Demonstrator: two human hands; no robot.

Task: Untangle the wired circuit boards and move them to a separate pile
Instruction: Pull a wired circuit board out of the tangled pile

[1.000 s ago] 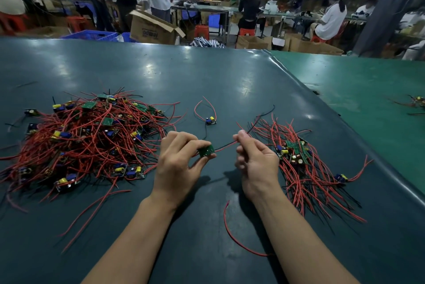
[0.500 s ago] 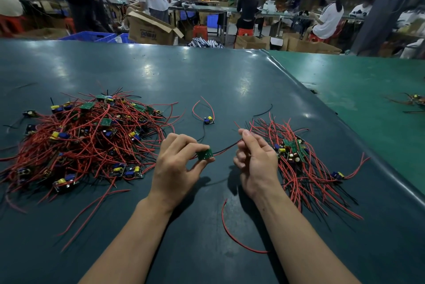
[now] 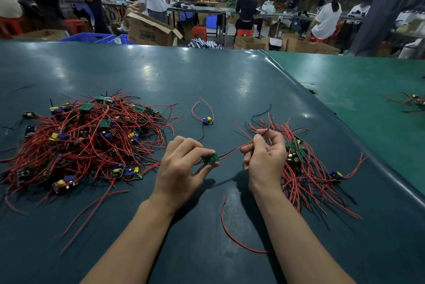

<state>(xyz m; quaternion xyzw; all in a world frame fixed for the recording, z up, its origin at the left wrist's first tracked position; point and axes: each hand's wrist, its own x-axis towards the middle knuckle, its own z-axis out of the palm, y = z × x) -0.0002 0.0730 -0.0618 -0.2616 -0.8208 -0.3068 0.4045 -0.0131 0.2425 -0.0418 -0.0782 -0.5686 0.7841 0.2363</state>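
My left hand (image 3: 181, 166) pinches a small green circuit board (image 3: 210, 159) between thumb and fingers, just above the dark table. Red and black wires (image 3: 232, 152) run from that board to my right hand (image 3: 266, 159), which pinches them near their ends. A big tangled pile of boards and red wires (image 3: 85, 143) lies to the left. A smaller pile (image 3: 305, 168) lies just right of my right hand. One single board with a looped red wire (image 3: 207, 121) sits alone between the piles.
A loose red wire (image 3: 232, 235) lies between my forearms. The dark table (image 3: 207, 77) meets a green table (image 3: 368, 90) on the right, where another wired board (image 3: 414, 101) lies. Boxes, stools and people stand beyond the far edge.
My right hand has slid along the wires toward the right, its fingers opening slightly. My left hand keeps the board in about the same place.
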